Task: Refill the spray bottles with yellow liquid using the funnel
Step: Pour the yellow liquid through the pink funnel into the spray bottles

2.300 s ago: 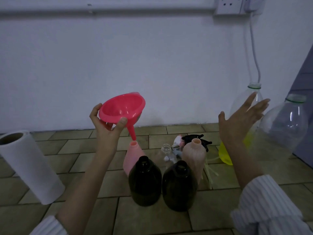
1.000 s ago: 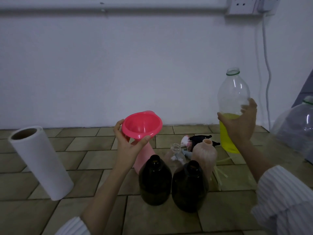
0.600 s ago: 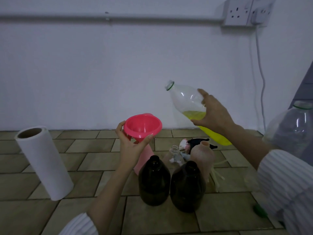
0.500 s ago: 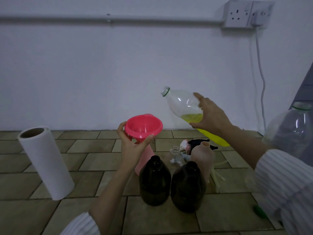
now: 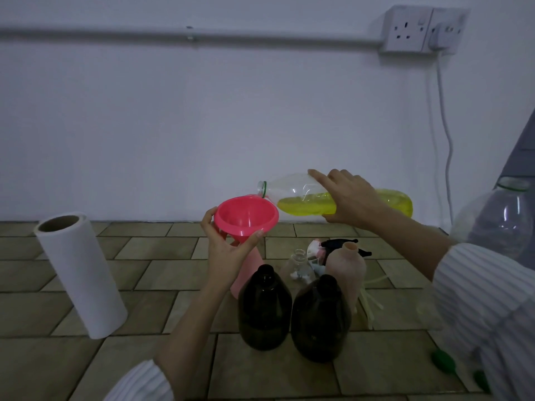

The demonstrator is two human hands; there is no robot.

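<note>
The left hand [image 5: 228, 250] grips the funnel [image 5: 246, 217] seated on the pink bottle [image 5: 249, 273]; the right hand [image 5: 347, 198] grasps the tilted supply bottle [image 5: 304, 198]. Pouring apparently has not begun; every bottle awaits filling.

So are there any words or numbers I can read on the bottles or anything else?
None can be read.
Clear plastic bottle of yellow liquid: no label.
Two dark brown bottles: no visible label.
White wall socket: any marks are too small to read.

Pink funnel [image 5: 246, 217], yellow liquid [image 5: 307, 206], two dark brown bottles [image 5: 264, 309], white-striped sleeve [image 5: 486, 299], beige tiles [image 5: 162, 256].
</note>
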